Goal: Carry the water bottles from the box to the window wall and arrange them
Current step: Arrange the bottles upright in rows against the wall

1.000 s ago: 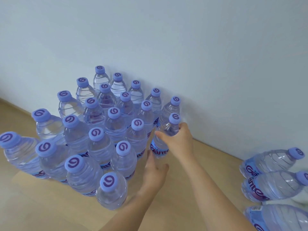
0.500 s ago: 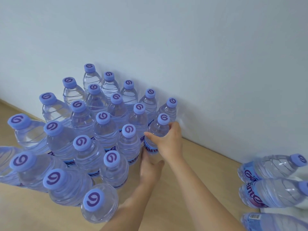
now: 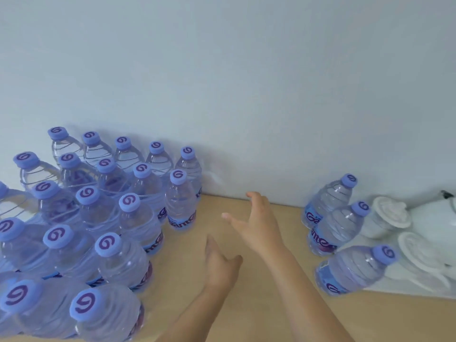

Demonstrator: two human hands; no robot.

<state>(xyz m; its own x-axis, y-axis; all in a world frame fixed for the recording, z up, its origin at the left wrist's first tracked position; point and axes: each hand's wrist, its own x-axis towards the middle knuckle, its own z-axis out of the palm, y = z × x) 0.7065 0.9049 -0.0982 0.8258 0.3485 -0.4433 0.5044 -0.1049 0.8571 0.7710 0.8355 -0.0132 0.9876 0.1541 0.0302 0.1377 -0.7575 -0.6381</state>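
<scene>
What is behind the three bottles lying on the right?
Behind the three lying bottles sit white lidded cups on a white surface, against the wall. What lies farther right is out of frame.

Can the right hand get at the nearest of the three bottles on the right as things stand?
Probably yes. The right hand is open and empty, and only bare floor lies between it and that bottle, which stands at the front of its group with its near side uncovered.
</scene>
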